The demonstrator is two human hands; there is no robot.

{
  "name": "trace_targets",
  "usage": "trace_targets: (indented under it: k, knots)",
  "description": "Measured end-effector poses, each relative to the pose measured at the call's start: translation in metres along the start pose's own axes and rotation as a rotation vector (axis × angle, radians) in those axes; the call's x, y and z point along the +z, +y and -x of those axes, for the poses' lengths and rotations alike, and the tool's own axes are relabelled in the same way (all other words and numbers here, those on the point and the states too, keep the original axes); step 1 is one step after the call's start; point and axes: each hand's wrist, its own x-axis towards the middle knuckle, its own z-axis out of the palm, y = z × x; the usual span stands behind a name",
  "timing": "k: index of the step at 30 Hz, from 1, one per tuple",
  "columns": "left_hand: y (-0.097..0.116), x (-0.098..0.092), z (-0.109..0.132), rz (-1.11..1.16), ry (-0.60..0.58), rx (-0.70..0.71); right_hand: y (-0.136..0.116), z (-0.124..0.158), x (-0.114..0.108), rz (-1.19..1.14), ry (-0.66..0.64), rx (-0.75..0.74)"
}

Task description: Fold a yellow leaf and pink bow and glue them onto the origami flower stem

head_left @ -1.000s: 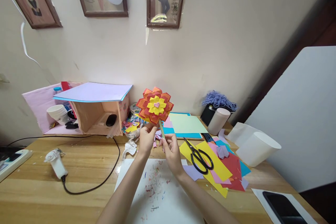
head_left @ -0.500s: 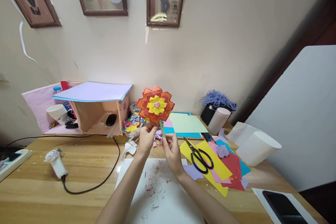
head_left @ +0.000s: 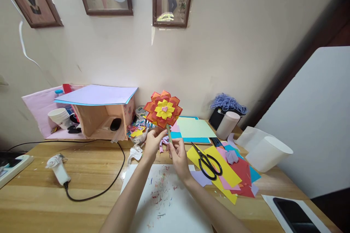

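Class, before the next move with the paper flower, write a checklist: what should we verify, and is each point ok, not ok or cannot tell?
1. Stem held: ok. The right hand pinches the green stem low down.
2. Left hand grip: cannot tell. It is just below the bloom, partly hidden behind it.
3. Bloom facing the viewer: ok. Orange-red petals ring yellow ones around a pink centre.
4. Scissors set down: ok. They lie on yellow paper.
5. White sheet unmarked: not ok. Coloured marks dot it.
6. White corded tool switched off: cannot tell. It lies at the left.
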Motion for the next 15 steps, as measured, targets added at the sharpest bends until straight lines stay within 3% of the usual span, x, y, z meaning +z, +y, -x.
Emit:
trace_targets:
  k: [15]
  knots:
    - [-0.0068, 0.0035, -0.0002, 0.045, 0.106, -0.013, 0.0045, 0.0026, 0.0028, -0.033, -0.01, 0.047]
